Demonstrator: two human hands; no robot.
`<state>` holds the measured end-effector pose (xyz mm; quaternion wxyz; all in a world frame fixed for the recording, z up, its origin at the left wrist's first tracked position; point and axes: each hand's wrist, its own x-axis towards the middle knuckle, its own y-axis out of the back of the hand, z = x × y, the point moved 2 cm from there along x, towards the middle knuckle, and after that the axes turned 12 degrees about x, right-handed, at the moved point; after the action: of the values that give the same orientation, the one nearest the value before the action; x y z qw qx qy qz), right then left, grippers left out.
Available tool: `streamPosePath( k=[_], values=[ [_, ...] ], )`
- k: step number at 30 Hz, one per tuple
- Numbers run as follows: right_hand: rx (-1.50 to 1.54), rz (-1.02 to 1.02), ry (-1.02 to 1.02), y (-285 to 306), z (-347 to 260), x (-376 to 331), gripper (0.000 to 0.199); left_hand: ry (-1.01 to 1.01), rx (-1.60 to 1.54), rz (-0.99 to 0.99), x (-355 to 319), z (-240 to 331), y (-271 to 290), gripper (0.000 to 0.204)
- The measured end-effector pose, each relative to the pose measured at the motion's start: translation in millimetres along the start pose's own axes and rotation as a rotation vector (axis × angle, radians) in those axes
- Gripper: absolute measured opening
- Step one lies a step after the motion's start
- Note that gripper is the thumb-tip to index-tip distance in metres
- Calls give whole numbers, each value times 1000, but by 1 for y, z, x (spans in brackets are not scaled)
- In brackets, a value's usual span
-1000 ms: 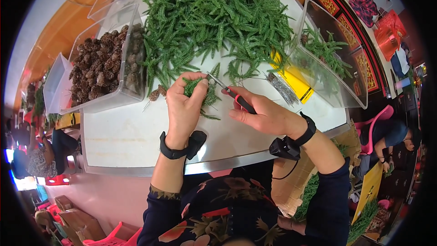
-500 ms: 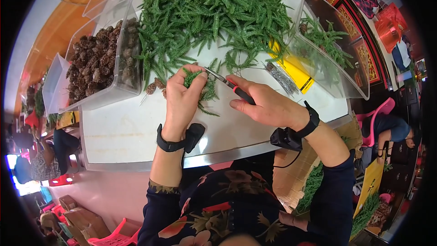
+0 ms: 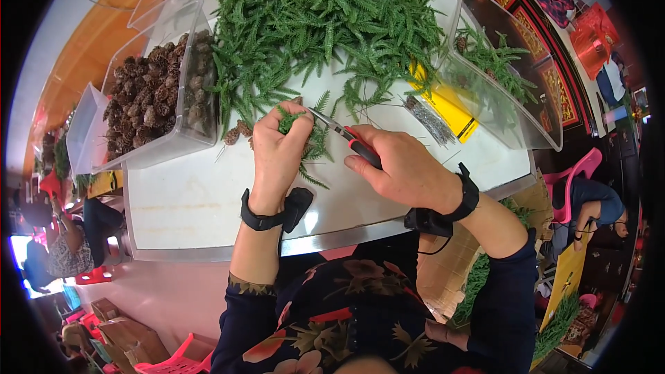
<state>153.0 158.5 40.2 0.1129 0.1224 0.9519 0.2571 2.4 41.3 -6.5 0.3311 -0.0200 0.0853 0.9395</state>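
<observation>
My left hand [image 3: 276, 149] is closed in a pinch around a green artificial pine sprig [image 3: 317, 147], whose needles stick out past the thumb and below it. My right hand [image 3: 409, 170] grips long-nosed pliers [image 3: 335, 125] with red and black handles. Their metal jaws reach the sprig beside my left thumb; whether they bite on a wire there is too small to tell. Loose pine cones [image 3: 231, 137] with thin wire stems lie on the white table just left of my left hand. Both wrists wear black straps with a small black box.
A large heap of green sprigs [image 3: 325, 14] covers the table's far side. At left stands a clear bin [image 3: 197, 114] of brown pine cones. Thin wires [image 3: 428, 119] lie on a yellow packet [image 3: 457, 121] at right, near a tilted clear bin [image 3: 485, 107] holding sprigs. Other people sit at both sides.
My right hand has shifted slightly, with the pliers' handles swung a little down and left. My left hand stays nearly in place on the sprig.
</observation>
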Motion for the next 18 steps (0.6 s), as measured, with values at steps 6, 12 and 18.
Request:
streamPosePath(
  k=[6, 12, 18],
  values=[
    [114, 6, 80, -5, 6, 4, 43, -44, -69, 36, 0, 4, 3, 6],
    [82, 83, 116, -9, 4, 5, 41, -74, -117, 7, -1, 4, 4, 5],
    [45, 96, 140, -7, 5, 7, 37, -30, -147, -4, 1, 3, 5, 5]
  ],
)
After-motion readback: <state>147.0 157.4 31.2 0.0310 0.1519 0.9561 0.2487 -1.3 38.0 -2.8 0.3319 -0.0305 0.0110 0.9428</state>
